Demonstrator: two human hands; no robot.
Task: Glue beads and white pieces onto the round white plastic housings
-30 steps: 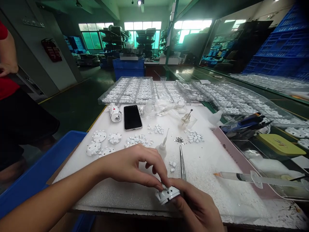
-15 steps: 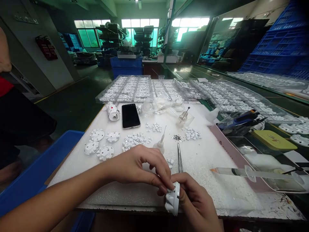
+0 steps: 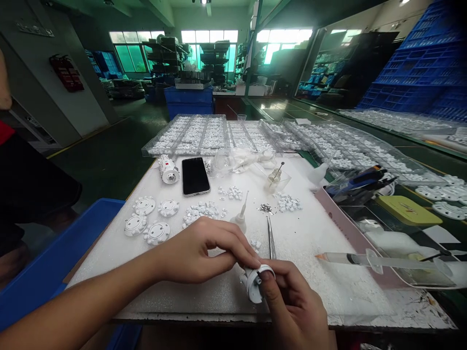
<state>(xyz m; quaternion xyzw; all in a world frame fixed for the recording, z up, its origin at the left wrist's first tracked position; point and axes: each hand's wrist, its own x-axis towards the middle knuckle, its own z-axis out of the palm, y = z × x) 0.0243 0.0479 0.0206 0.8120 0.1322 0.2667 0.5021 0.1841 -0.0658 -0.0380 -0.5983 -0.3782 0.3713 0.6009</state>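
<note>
A round white plastic part (image 3: 253,287) is held between both hands near the front edge of the foam-covered table, its hollow side turned toward the right. My right hand (image 3: 292,301) grips it with the thumb on the hollow side. The fingertips of my left hand (image 3: 207,248) press on its upper rim from the left. Metal tweezers (image 3: 271,238) lie just beyond my right hand. A small dropper bottle (image 3: 240,221) stands behind my left hand. Several round white parts (image 3: 156,232) lie at the left, and a pile of small white pieces (image 3: 200,213) is beside them.
A black phone (image 3: 196,176) and a white cylindrical model (image 3: 168,170) lie farther back. Trays of white parts (image 3: 189,136) line the far edge. At right are a syringe (image 3: 350,258) and a pink bin (image 3: 339,223). A person's dark clothing (image 3: 32,180) shows at far left.
The round white part has turned, so its hollow inside now shows. My left fingers have shifted onto its top rim, and the right thumb has moved onto the inside. The view has shifted slightly.
</note>
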